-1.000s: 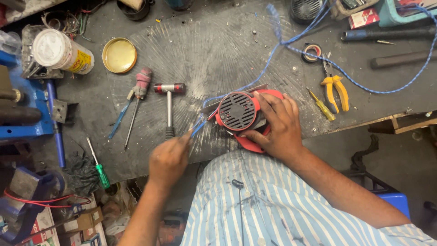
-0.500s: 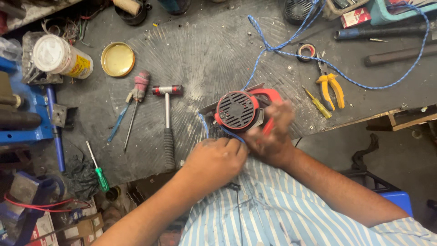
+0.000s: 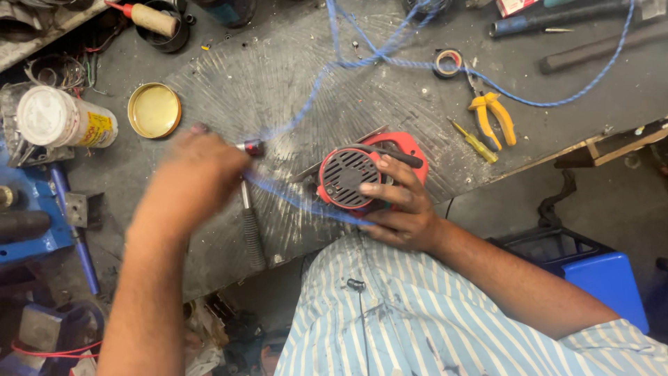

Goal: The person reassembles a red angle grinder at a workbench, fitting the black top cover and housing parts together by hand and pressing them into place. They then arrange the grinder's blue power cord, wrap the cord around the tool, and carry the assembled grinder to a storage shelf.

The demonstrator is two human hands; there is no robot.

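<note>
From the head camera, the red power tool [image 3: 369,177] lies near the front edge of the grey surface [image 3: 292,76], its round vent grille facing up. The right hand [image 3: 400,205] rests on it, fingers spread over the grille and housing, holding it down. The left hand [image 3: 195,167], blurred, is out to the tool's left, closed around the blue cord [image 3: 292,198], which stretches taut from the tool to that hand. A hammer [image 3: 250,216] lies just beneath that hand. Beyond the tool to its right lie yellow-handled pliers [image 3: 492,115]; far to its left sits a brass lid [image 3: 154,110].
</note>
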